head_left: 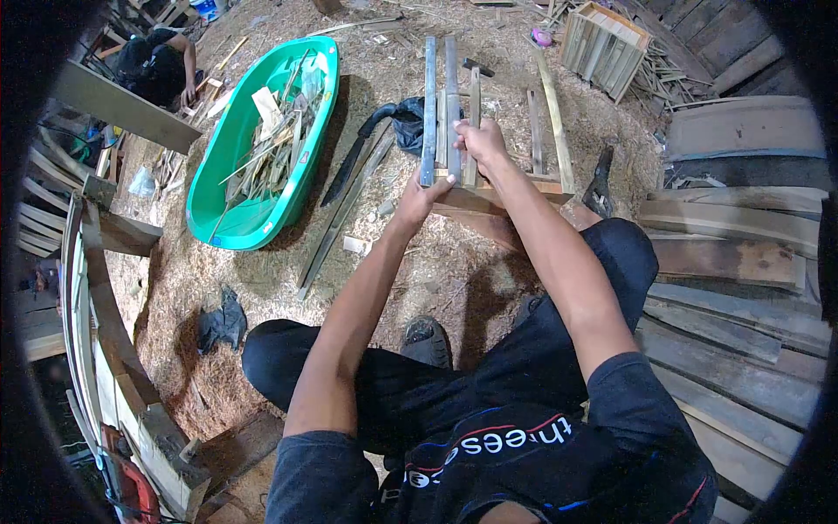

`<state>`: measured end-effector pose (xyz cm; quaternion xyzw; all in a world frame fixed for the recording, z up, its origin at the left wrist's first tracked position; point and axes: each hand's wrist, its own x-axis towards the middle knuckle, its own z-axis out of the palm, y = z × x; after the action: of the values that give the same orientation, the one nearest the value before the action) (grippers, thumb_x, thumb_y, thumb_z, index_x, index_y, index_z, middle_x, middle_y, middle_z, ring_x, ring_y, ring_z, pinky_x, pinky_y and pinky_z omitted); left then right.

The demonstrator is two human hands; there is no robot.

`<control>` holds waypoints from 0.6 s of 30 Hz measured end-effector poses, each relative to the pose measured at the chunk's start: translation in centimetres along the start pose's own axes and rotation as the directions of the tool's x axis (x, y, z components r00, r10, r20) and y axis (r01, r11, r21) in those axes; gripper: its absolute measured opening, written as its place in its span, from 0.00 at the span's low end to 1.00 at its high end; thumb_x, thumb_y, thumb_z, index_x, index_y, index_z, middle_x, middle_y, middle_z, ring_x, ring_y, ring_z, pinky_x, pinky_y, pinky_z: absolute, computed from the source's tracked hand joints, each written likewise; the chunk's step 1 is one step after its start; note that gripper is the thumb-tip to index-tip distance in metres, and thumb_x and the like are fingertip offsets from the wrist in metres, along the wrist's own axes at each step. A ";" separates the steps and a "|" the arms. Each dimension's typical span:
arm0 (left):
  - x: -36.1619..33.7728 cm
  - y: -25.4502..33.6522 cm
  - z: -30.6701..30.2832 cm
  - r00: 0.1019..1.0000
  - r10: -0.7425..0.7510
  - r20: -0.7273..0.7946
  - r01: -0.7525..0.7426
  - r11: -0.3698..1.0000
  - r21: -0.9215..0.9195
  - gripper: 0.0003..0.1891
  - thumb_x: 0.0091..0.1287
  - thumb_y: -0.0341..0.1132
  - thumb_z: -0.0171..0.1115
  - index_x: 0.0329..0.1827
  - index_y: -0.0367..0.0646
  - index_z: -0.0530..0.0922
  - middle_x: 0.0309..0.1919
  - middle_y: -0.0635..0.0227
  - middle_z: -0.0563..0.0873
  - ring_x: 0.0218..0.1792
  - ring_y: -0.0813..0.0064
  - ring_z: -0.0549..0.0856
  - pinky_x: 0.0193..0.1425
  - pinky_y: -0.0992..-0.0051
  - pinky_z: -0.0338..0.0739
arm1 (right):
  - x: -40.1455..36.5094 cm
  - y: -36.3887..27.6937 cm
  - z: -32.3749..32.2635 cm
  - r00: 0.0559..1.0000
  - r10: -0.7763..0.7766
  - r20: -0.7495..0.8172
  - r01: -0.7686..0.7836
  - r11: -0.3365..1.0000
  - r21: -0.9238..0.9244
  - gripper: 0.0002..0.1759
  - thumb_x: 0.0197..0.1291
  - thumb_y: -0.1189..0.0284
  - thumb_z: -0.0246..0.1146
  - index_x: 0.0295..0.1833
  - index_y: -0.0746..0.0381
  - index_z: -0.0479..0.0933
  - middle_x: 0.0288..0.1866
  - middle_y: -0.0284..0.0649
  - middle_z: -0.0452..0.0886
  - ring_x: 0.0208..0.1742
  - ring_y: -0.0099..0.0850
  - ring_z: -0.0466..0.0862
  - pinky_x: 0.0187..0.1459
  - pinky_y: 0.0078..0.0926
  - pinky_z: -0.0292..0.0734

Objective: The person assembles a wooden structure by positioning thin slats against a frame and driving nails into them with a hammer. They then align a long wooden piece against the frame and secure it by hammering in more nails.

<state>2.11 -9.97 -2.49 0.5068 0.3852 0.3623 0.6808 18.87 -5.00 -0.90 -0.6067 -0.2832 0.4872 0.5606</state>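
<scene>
In front of me is a crate-like wooden frame with long slats lying across it. My left hand is closed on the near end of the leftmost grey slat, by the frame's corner. Further up, my right hand has its fingers wrapped at the second grey slat, which lies close beside the first. To the right, a paler slat slants over the frame. A hammer with a dark head lies beyond my right hand.
A green plastic tub of wood scraps stands at left. Beside it lie a long dark blade, a black plastic bag and a wooden strip. Stacked boards line the right; a slatted crate stands behind. A co-worker crouches far left.
</scene>
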 end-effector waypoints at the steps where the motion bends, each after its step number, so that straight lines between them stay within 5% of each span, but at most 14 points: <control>1: -0.1 0.0 0.0 1.000 -0.002 -0.010 0.002 1.000 0.007 0.21 0.62 0.38 0.70 0.54 0.40 0.74 0.39 0.72 0.80 0.38 0.79 0.77 0.47 0.76 0.72 | 0.1 0.1 0.0 1.000 -0.006 0.008 0.006 1.000 0.004 0.08 0.60 0.74 0.64 0.38 0.68 0.76 0.25 0.39 0.80 0.23 0.30 0.82 0.26 0.27 0.78; 10: 0.3 -0.6 -0.6 0.999 -0.036 0.031 0.035 0.999 0.035 0.22 0.68 0.39 0.63 0.60 0.38 0.72 0.46 0.69 0.81 0.47 0.77 0.78 0.57 0.73 0.70 | -0.2 -0.4 0.4 0.999 0.031 0.040 -0.034 0.997 0.066 0.07 0.61 0.76 0.63 0.39 0.69 0.75 0.26 0.39 0.77 0.23 0.30 0.82 0.26 0.28 0.82; 13: 0.8 -1.2 -0.4 1.000 0.019 0.015 -0.017 0.987 -0.160 0.21 0.72 0.41 0.57 0.63 0.38 0.71 0.49 0.68 0.80 0.50 0.75 0.77 0.59 0.73 0.68 | 0.0 -0.4 0.4 0.998 -0.004 0.068 0.004 1.000 0.006 0.07 0.61 0.76 0.63 0.41 0.69 0.74 0.26 0.40 0.77 0.22 0.30 0.81 0.26 0.28 0.82; 18: 1.3 -1.8 -0.6 0.999 0.009 0.037 0.000 0.972 -0.235 0.23 0.73 0.46 0.52 0.63 0.40 0.71 0.54 0.68 0.79 0.56 0.73 0.76 0.64 0.70 0.64 | 0.2 -1.0 0.0 0.997 -0.023 0.067 0.031 0.993 -0.116 0.10 0.61 0.74 0.64 0.42 0.69 0.74 0.27 0.39 0.77 0.22 0.30 0.80 0.26 0.28 0.82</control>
<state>2.33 -8.96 -4.58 0.4302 0.3258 0.3973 0.7422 19.17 -4.64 0.00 -0.6184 -0.3377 0.4818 0.5209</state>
